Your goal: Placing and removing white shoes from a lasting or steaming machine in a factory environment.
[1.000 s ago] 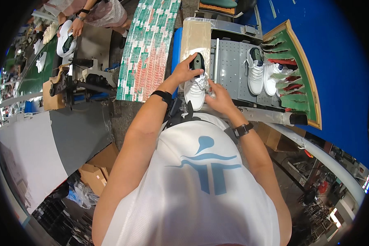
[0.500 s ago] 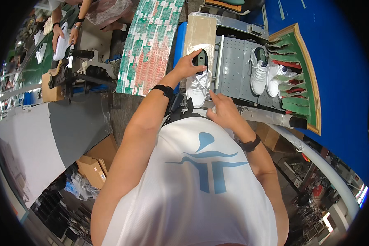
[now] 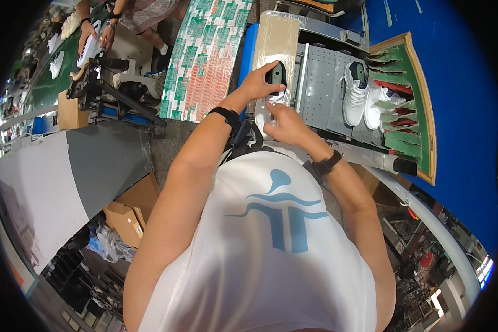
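Observation:
A white lace-up sneaker (image 3: 260,115) with a dark collar lies on a tan-covered board (image 3: 271,44), its toe toward me. My left hand (image 3: 254,86) grips it around the collar, thumb on the right by the tongue and fingers on the far left side. Inside the collar shows a dark green shoe last with a round hole. My right hand (image 3: 289,125) lies over the front of the shoe, index finger touching the lacing and thumb apart from it. That hand hides much of the toe and laces.
Two white sneakers (image 3: 355,99) stand on the grey perforated plate to the right, beside a wood-framed opening with torn green strips (image 3: 402,124). A green-and-white taped panel (image 3: 205,61) lies left. At the far left a co-worker's hands (image 3: 97,40) hold another white shoe.
My right hand has moved up and left, from beside the shoe onto its lacing. The left hand keeps its hold at the collar. The co-worker's hands have shifted slightly.

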`<state>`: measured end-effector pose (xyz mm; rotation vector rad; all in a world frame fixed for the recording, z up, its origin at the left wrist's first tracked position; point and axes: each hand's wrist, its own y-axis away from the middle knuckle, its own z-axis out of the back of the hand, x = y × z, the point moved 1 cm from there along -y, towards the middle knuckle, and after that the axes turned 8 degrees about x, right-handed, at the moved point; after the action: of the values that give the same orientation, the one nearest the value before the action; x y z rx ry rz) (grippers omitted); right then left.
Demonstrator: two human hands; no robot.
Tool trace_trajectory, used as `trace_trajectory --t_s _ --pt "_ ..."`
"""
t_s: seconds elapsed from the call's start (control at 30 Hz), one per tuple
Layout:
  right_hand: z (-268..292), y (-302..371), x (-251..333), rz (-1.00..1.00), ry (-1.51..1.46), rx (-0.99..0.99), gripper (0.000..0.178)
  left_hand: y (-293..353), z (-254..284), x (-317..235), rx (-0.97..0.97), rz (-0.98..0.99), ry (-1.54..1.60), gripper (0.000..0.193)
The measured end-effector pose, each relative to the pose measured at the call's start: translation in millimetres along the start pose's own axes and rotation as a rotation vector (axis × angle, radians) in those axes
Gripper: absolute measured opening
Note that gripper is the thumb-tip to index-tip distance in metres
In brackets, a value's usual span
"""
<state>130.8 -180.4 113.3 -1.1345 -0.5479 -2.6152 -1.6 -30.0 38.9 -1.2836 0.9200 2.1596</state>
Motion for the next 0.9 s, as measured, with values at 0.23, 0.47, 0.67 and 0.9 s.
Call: trace_trajectory --t_s 0.23,0.47,0.67,0.9 --pt "18.1 57.7 -7.6 -0.030 -0.165 0.065 0.071 -1.5 2.3 3.3 0.017 0.007 0.129 0.096" --pt "-6.5 5.1 -15.6 0.036 0.237 -0.061 0.069 -0.3 0.1 -4.3 0.024 -0.017 0.030 0.095" --pt "-0.1 47.3 0.6 -0.033 -0.063 0.076 0.070 -0.5 2.9 -0.5 0.032 0.032 0.083 0.096" --pt "-3.6 42.4 -26.0 -0.033 0.202 -0.130 0.072 -1.5 -2.5 2.6 0.050 0.004 0.131 0.097"
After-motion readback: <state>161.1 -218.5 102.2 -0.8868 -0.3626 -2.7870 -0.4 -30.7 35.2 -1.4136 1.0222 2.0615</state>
